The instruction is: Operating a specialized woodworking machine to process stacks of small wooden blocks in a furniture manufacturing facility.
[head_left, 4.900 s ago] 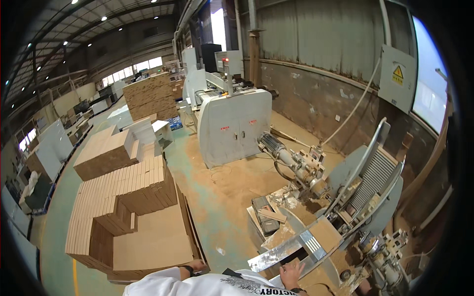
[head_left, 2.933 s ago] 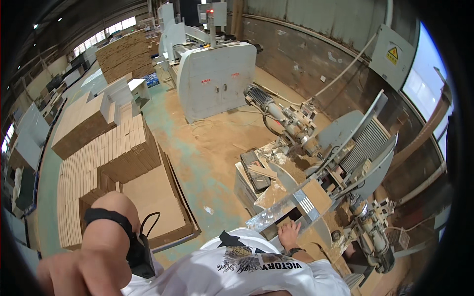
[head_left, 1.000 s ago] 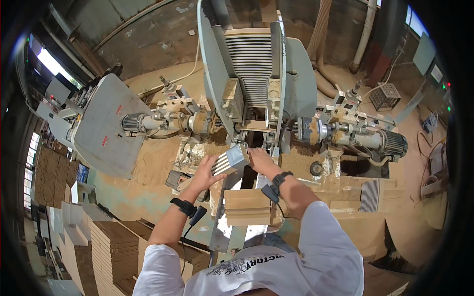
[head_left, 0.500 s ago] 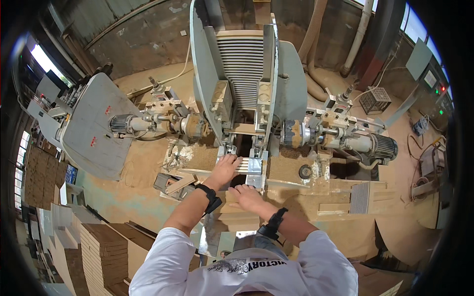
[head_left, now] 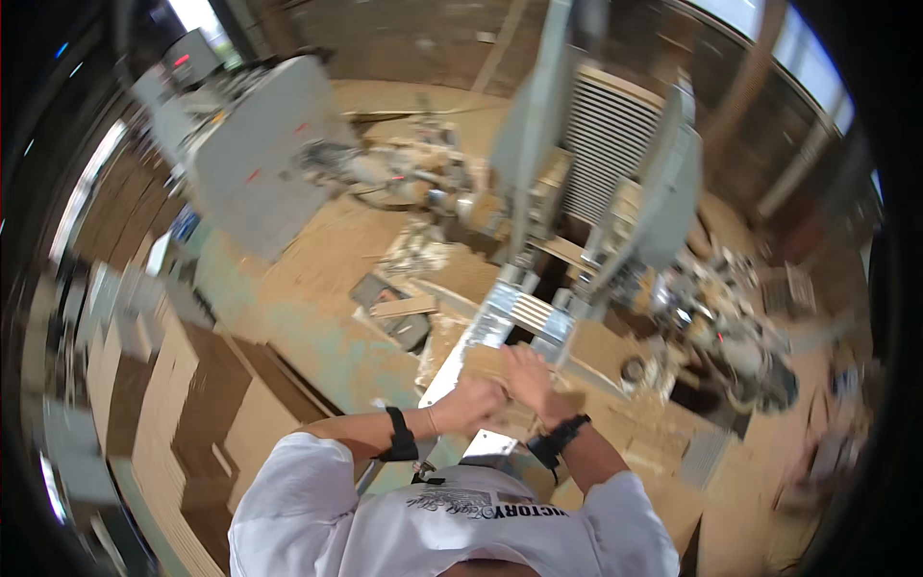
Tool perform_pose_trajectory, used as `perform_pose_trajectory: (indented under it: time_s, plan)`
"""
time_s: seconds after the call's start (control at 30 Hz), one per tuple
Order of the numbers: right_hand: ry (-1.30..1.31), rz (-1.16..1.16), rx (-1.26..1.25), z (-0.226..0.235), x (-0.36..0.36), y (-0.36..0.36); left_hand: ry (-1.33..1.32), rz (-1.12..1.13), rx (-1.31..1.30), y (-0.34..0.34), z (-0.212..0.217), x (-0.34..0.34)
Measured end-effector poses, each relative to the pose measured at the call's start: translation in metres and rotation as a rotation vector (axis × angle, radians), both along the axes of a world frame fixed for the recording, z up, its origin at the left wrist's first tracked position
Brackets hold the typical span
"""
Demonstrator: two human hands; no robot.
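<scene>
My left hand (head_left: 468, 404) is in front of my body, beside a tan board (head_left: 486, 363). It is smeared by motion; its fingers look bent, and I cannot make out whether they hold anything. To its right, my right hand (head_left: 526, 375) lies with fingers stretched forward at the board's right edge. Just beyond the hands, pale narrow wooden strips (head_left: 532, 311) sit across the metal bed of the machine. Behind them rises a tall stack of slats (head_left: 615, 135) between upright guides. Black bands circle both wrists.
Stacks of brown boards (head_left: 173, 433) stand at the left. A large grey guard panel (head_left: 264, 154) is at the far left, with motor units on both sides of the machine. Sawdust covers much of the floor (head_left: 336, 260). A grey box with a wood offcut (head_left: 404, 306) lies left of the bed.
My left hand has come back from the strips toward my body, while my right hand has moved slightly forward. The view has swung left, so the machine appears farther right and tilted.
</scene>
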State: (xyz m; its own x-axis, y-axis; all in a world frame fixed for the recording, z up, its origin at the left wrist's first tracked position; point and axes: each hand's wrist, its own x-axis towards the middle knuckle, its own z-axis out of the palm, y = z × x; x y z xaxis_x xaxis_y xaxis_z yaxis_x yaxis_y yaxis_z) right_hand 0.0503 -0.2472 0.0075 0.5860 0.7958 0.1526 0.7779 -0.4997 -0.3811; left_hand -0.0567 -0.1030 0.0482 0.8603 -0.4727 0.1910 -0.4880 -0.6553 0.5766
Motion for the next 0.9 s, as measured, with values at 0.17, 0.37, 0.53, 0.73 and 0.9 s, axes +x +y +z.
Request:
perform_pose_trajectory:
  time_s: [0.17, 0.37, 0.53, 0.73, 0.9]
  plan:
    - [0.047, 0.064, 0.034, 0.002, -0.006, 0.012, 0.021, 0.046, 0.315, 0.0, -0.035, -0.052]
    - [-0.058, -0.023, -0.092, 0.001, -0.01, 0.021, -0.492, 0.188, 0.488, -0.001, -0.075, -0.032]
    - [0.068, 0.039, -0.034, -0.002, -0.001, 0.025, -0.443, 0.026, 0.319, 0.009, -0.074, -0.012]
    - [0.037, -0.106, -0.059, -0.007, -0.002, 0.025, -0.666, 0.203, 0.199, 0.006, -0.06, -0.024]
    - [0.027, -0.152, -0.081, -0.006, -0.004, 0.024, 0.1, 0.908, -0.128, -0.026, -0.062, -0.063]
